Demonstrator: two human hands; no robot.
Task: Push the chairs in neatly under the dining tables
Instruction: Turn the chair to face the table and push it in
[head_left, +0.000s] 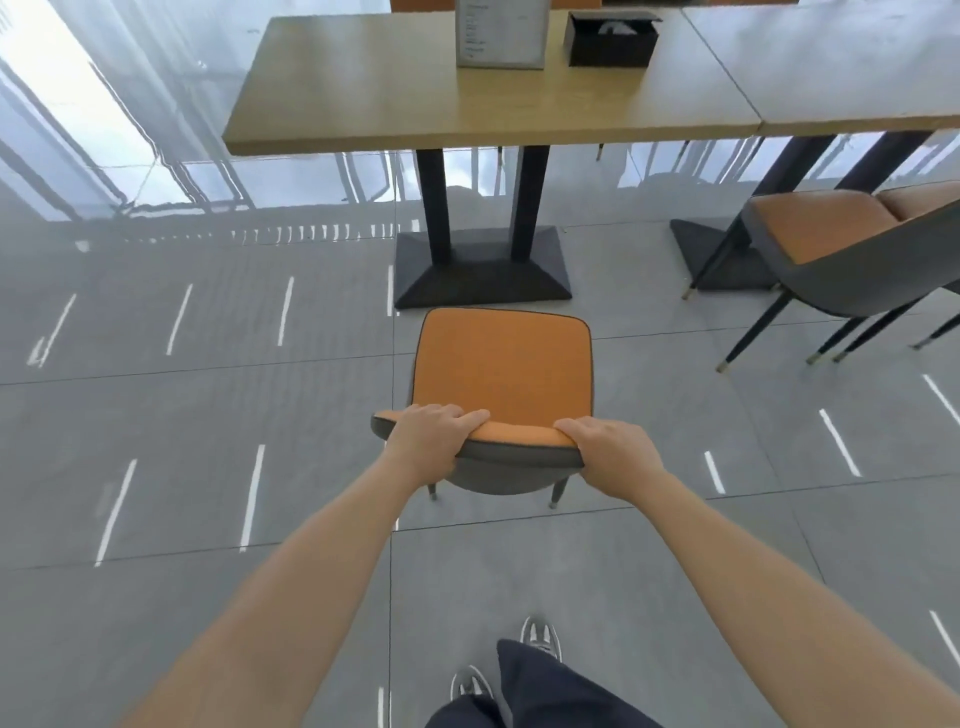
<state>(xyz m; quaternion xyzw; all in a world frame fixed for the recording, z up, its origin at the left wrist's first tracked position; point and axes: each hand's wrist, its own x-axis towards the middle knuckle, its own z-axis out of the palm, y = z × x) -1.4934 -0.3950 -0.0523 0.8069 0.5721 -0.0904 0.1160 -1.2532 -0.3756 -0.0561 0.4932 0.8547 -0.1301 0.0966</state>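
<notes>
An orange-seated chair (503, 364) with a grey shell stands on the floor in front of me, facing a wooden dining table (363, 104). The front edge of its seat lies just short of the table's black pedestal base (480, 270). My left hand (434, 439) grips the left end of the backrest's top edge, fingers curled over it. My right hand (610, 452) grips the right end the same way. The whole seat is outside the tabletop's near edge.
A second orange chair (831, 249) stands at the right, partly under an adjoining table (857, 62). A menu stand (501, 34) and a black tissue box (610, 39) sit on the wooden table. Glossy grey floor tiles surround me; my feet (540, 636) are below.
</notes>
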